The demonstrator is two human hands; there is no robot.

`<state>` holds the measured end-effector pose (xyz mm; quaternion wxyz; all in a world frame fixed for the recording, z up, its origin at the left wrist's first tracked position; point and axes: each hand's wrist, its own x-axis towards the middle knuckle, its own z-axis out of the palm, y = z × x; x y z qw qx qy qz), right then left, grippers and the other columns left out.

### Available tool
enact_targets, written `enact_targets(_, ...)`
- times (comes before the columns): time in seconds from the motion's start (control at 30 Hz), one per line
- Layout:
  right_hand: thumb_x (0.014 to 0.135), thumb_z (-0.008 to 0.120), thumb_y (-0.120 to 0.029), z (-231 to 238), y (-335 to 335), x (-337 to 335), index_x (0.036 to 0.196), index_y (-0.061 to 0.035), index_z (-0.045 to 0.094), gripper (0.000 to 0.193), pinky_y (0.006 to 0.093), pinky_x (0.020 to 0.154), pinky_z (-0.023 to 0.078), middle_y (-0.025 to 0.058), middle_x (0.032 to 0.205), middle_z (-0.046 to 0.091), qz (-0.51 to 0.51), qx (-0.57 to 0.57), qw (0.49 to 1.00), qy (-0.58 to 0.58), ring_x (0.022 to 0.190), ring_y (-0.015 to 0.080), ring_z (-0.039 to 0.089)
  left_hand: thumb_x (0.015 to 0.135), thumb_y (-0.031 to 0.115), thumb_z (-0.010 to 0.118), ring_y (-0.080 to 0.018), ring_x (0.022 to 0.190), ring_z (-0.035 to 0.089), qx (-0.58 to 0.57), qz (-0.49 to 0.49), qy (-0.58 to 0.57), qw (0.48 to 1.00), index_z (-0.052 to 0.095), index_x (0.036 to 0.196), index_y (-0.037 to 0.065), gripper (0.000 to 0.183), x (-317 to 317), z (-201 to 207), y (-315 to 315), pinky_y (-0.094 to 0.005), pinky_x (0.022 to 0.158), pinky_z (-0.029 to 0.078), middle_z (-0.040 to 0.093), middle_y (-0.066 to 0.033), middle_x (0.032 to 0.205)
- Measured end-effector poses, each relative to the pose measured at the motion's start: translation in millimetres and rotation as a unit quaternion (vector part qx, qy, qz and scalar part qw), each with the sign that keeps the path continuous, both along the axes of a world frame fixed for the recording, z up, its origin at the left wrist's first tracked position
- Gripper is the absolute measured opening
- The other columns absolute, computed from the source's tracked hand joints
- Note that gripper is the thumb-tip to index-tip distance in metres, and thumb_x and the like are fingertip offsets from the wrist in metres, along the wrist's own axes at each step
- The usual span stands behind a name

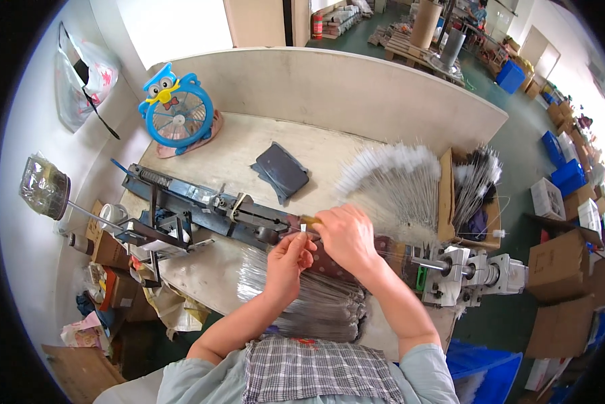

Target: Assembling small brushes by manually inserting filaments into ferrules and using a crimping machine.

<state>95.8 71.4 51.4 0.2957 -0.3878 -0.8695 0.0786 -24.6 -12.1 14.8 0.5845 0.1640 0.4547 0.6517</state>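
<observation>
Fingertips of the left hand are together, thumb and forefinger clamped on a small white piece. This piece is located above the bench, close to the near end of the long steel fixture. The right hand is curled just beside it, fingertips at a tan handle; its inner fingers are hidden, so whether they are closed on the handle cannot be told.

A dotted dark-red cloth lies beneath the hands. Nearer the person, a bundle of thin metal wires rests on the workbench. White-bristled wire brushes are fanned out beyond the right hand, beside a cardboard box of dark-bristled brushes. Bearing blocks with a shaft stand at the bench's right end. A dark flat pouch lies behind the fixture.
</observation>
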Motion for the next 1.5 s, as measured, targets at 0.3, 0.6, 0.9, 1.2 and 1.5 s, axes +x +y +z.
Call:
enact_targets(0.3, 0.082, 0.059, -0.023, 9.2, -5.7, 0.1, 0.085, -0.0070, 0.067, 0.018, 0.0399, 0.070, 0.048, 0.0090, 0.079, 0.064, 0.023, -0.179, 0.983, 0.043, 0.081, 0.0289, 0.059, 0.097, 0.029, 0.047, -0.0098, 0.062, 0.056, 0.006, -0.070, 0.032, 0.997, 0.059, 0.094, 0.002, 0.029, -8.5, -0.2, -3.6, -0.0210, 0.058, 0.043, 0.061, -0.0050, 0.073)
enact_targets(0.6, 0.073, 0.069, -0.023, 9.5, -29.9, -15.4, 0.095, -0.0071, 0.065, 0.027, 0.0382, 0.075, 0.044, 0.0033, 0.090, 0.064, -0.014, -0.019, 0.999, 0.027, 0.092, 0.0231, 0.056, 0.097, 0.042, 0.041, -0.0162, 0.084, 0.060, -0.006, 0.003, -0.111, 0.994, 0.055, 0.092, 0.007, 0.038, -2.7, 5.0, 2.5, -0.0310, 0.080, 0.045, 0.063, -0.0059, 0.087)
enact_targets(0.9, 0.067, 0.072, -0.016, 1.7, -30.0, -16.5, 0.094, -0.0117, 0.068, 0.028, 0.0364, 0.076, 0.043, -0.0003, 0.092, 0.062, -0.027, 0.060, 0.997, 0.050, 0.092, 0.0213, 0.055, 0.095, 0.024, 0.047, -0.0137, 0.085, 0.060, 0.008, 0.036, -0.115, 0.993, 0.056, 0.092, 0.005, 0.021, 2.7, -1.9, 4.2, -0.0286, 0.077, 0.047, 0.061, -0.0041, 0.091)
enact_targets(1.2, 0.069, 0.072, -0.017, -6.3, -27.8, 1.2, 0.090, -0.0172, 0.069, 0.022, 0.0349, 0.076, 0.042, -0.0015, 0.092, 0.062, 0.005, 0.070, 0.995, 0.077, 0.093, 0.0198, 0.055, 0.090, 0.011, 0.056, -0.0121, 0.081, 0.061, 0.032, 0.075, -0.117, 0.990, 0.056, 0.091, 0.006, 0.005, 7.7, 2.1, 3.9, -0.0279, 0.076, 0.049, 0.061, -0.0026, 0.088)
enact_targets(1.5, 0.068, 0.073, -0.015, -0.9, -28.2, 9.1, 0.093, -0.0141, 0.070, 0.025, 0.0362, 0.075, 0.043, -0.0004, 0.094, 0.063, 0.018, 0.056, 0.995, 0.086, 0.094, 0.0206, 0.056, 0.087, 0.007, 0.058, -0.0133, 0.083, 0.061, 0.037, 0.064, -0.083, 0.994, 0.055, 0.088, 0.006, 0.003, 8.9, 6.6, 4.9, -0.0288, 0.076, 0.048, 0.061, -0.0041, 0.088)
